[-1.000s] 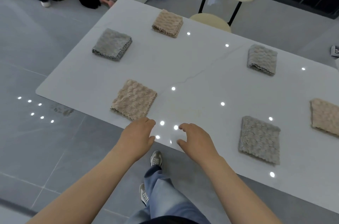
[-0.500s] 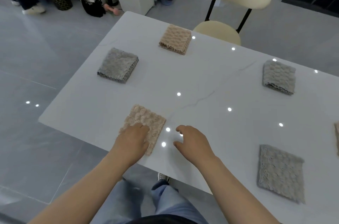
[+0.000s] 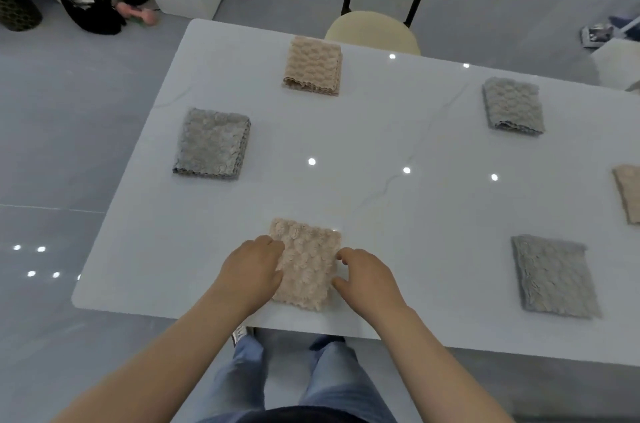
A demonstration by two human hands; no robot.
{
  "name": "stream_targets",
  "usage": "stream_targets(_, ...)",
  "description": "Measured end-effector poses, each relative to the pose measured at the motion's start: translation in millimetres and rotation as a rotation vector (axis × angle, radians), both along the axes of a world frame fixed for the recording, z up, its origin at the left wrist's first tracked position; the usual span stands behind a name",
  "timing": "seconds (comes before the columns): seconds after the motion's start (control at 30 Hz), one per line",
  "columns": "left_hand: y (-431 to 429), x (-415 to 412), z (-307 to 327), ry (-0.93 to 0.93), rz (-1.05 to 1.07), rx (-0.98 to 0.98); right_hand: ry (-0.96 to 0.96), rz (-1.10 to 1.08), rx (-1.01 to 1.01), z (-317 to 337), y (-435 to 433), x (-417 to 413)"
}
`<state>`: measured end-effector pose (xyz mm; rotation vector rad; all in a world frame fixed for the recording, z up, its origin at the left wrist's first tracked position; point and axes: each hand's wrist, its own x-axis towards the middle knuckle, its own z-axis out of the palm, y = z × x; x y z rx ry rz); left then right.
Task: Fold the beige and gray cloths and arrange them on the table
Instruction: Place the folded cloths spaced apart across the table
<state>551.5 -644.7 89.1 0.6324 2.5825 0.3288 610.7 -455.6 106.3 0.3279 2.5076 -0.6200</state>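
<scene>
The folded beige textured cloth [image 3: 306, 263] is sitting near the white worktop's [image 3: 346, 131] front edge, with the left hand [image 3: 251, 270] and right hand [image 3: 367, 278] touching its sides. Can't tell if either grip is pinching. Uneven nudging is risking the layers sliding apart or dropping off.

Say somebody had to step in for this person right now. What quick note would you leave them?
Left hand: rests on the left edge of the near beige cloth.
Right hand: fingers touch that cloth's right edge; no grip is plain to see.
Cloths: six lie apart on the table. The others are the left gray cloth, far beige cloth, far gray cloth, near gray cloth and right beige cloth, which is cut off by the frame.
Done: all six look folded.
Left: probably only squaring up the near beige one.
</scene>
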Motion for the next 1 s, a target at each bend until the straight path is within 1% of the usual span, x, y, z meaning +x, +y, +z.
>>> stream_targets(0.13, -20.6, -15.6, -6.5, -0.039, -0.074, 0.002, -0.013, -0.166, 0.017, -7.8, -23.5, 2.5)
stream_targets(0.23, -29.5, -21.5, -10.2, -0.086, -0.075, 0.016, -0.007, -0.292, 0.007, -12.5, -28.7, 4.7)
stream_targets(0.33, -32.8, -24.5, -16.0, -0.126, -0.058, -0.003, -0.031, -0.361, -0.022, -17.3, -28.6, 5.3)
stream_targets(0.53, -31.7, -18.0, -26.8, -0.167, -0.008, 0.035, -0.046, -0.346, 0.004, -36.0, -28.7, 4.4)
stream_targets(0.63, -29.5, -13.4, -30.0, -0.164, 0.019, 0.069, -0.034, -0.37, -0.017, -45.2, -30.3, 5.7)
stream_targets(0.8, -27.8, -11.0, -37.6, -0.214, 0.085, 0.191, -0.031, -0.378, -0.081, -55.9, -34.1, 7.7)
stream_targets(1.0, -27.6, -11.6, -47.2, -0.238, 0.046, 0.164, 0.017, -0.402, -0.098, -62.4, -32.4, 7.0)
